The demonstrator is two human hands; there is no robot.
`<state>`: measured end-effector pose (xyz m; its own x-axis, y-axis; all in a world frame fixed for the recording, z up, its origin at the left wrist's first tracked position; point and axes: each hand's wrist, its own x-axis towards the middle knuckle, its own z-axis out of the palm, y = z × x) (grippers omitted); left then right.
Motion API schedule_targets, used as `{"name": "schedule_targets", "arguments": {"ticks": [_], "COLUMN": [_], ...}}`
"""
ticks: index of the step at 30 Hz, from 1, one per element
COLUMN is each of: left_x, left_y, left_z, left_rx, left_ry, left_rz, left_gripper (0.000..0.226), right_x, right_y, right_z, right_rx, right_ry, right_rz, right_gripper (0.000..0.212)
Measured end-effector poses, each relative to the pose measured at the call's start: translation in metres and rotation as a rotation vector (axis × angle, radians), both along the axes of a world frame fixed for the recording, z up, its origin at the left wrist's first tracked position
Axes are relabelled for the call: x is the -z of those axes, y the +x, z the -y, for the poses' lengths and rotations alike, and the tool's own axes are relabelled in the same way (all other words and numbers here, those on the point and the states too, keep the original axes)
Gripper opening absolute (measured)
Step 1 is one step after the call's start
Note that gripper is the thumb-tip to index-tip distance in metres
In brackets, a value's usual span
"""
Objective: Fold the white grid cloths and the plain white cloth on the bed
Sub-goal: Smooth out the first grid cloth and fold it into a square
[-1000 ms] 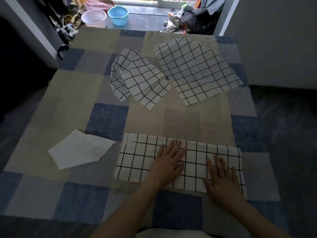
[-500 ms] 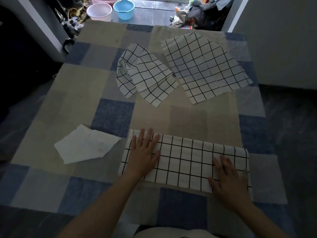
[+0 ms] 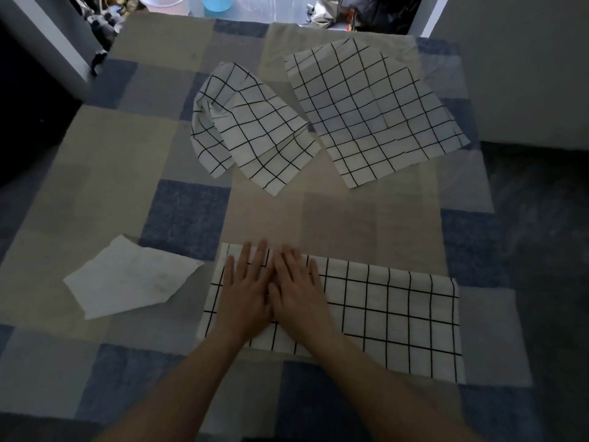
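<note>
Fingers straight, my left hand [image 3: 243,293] and right hand [image 3: 298,293] press side by side, holding nothing, on the half-folded grid cloth's [image 3: 382,317] left end to flatten it; plain white cloth [image 3: 130,277] lies just left.

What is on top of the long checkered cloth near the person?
Both hands, left hand and right hand, lie flat on the folded grid cloth. The cloth beneath their palms is hidden.

Three grid cloths lay on the bed [image 3: 178,218]: one folded strip [image 3: 382,314], one crumpled [image 3: 251,132], one flat [image 3: 373,110]. There was one plain cloth [image 3: 127,279]. Two hands [image 3: 245,295] [image 3: 298,291] were there, and two basins [image 3: 162,0] [image 3: 216,0] beyond.
</note>
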<state>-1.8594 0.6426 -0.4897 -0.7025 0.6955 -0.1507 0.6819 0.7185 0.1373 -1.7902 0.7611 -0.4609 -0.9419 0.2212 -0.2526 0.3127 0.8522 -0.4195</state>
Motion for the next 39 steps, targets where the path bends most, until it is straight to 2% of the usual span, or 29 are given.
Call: {"name": "schedule_targets", "arguments": {"ticks": [7, 16, 22, 25, 28, 32, 35, 39], "left_x": [-0.003, -0.004, -0.002, -0.002, -0.003, -0.005, -0.005, -0.004], "left_y": [-0.002, -0.001, -0.001, -0.001, -0.001, -0.001, -0.001, -0.002], "left_z": [0.001, 0.002, 0.002, 0.002, 0.002, 0.002, 0.001, 0.001], "left_rx": [0.005, 0.009, 0.002, -0.002, -0.004, -0.007, -0.008, -0.007], "left_ry": [0.022, 0.044, 0.051, 0.04, 0.035, 0.026, 0.033, 0.044], "left_rz": [0.04, 0.035, 0.035, 0.029, 0.029, 0.029, 0.036, 0.049], "left_gripper": [0.066, 0.066, 0.066, 0.066, 0.066, 0.067, 0.066, 0.066], "right_x": [0.013, 0.009, 0.007, -0.006, -0.018, -0.007, 0.012, 0.021], "right_y": [0.046, 0.142, 0.144, 0.121, 0.088, 0.053, 0.048, 0.059], "right_z": [-0.061, -0.166, -0.183, -0.161, -0.115, -0.048, -0.029, -0.047], "right_rx": [0.084, 0.384, 0.572, 0.696, 0.456, 0.1, 0.022, 0.029], "right_ry": [0.171, 0.263, 0.276, 0.189, 0.214, 0.213, 0.233, 0.243], "right_rz": [0.044, 0.171, 0.222, 0.106, -0.051, -0.036, 0.016, 0.035], "right_gripper": [0.063, 0.064, 0.071, 0.078, 0.077, 0.078, 0.075, 0.068]}}
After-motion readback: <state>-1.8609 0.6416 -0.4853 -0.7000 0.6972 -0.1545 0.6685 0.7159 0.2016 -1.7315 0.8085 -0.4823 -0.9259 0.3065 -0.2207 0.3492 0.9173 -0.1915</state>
